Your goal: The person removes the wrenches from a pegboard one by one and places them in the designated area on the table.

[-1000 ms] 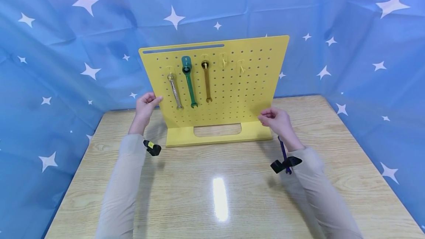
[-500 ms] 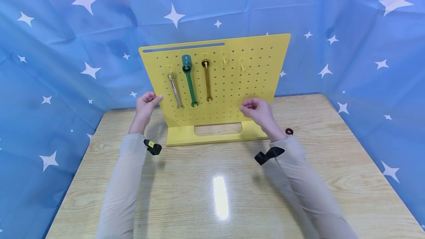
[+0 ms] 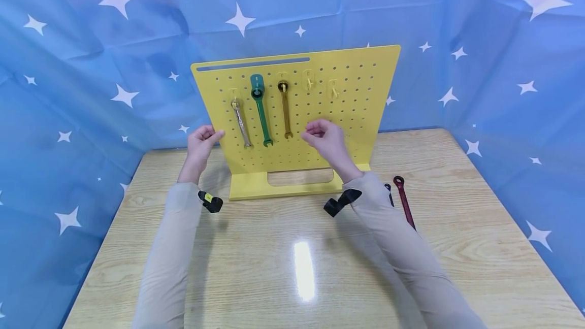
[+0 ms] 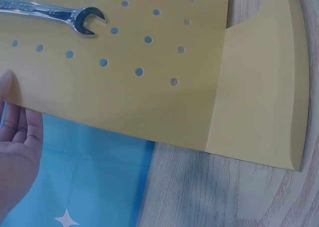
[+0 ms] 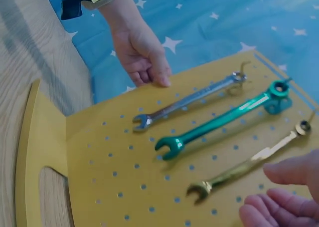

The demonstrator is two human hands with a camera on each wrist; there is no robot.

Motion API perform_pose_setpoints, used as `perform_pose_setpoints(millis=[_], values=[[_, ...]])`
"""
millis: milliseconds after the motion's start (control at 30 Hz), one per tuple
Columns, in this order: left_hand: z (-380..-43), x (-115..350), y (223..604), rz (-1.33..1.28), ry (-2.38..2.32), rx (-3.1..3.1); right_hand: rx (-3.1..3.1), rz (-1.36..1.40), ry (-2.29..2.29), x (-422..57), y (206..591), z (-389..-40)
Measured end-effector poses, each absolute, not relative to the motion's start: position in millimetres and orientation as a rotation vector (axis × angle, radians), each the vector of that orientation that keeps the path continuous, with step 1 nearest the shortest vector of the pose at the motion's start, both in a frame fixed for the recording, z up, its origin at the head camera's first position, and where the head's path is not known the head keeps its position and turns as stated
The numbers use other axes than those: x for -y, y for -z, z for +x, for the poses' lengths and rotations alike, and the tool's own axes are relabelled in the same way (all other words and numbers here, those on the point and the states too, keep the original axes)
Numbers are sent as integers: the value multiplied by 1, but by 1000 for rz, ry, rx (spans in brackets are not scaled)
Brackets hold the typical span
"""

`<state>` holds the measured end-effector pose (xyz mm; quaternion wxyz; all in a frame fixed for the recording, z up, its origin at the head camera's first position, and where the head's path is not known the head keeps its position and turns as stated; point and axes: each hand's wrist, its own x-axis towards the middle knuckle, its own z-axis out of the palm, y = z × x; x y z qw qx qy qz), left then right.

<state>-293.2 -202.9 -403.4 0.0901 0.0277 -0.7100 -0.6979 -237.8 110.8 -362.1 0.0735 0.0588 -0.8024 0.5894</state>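
Observation:
A yellow pegboard [image 3: 347, 131] stands upright on the table, with a silver wrench [image 3: 241, 123], a green wrench [image 3: 262, 118] and a gold wrench [image 3: 286, 110] hanging from its hooks. My left hand [image 3: 200, 147] grips the board's left edge, thumb in front and fingers behind, as the left wrist view shows near the silver wrench's open end [image 4: 87, 21]. In front of the board, right of the gold wrench, is my right hand [image 3: 326, 140]. Its fingers are loosely bent with nothing between them; in the right wrist view a gap shows between thumb [image 5: 294, 171] and fingers.
Two bare hooks, one [image 3: 309, 83] and another [image 3: 333, 90], sit right of the gold wrench. On the table [image 3: 256, 258], a red wrench [image 3: 403, 199] and a dark wrench [image 3: 389, 192] lie partly hidden by the right sleeve. A blue star-patterned cloth [image 3: 493, 55] hangs behind.
My right hand has moved left and slightly up across the board, from its right edge toward the gold wrench. The red wrench has come into sight. My left hand stays put.

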Motion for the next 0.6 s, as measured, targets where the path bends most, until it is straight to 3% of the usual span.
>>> perform_pose_setpoints(millis=[600], values=[[-294,203,404,96,2075,2124,2061,135,-1673,-57,369,-263]])
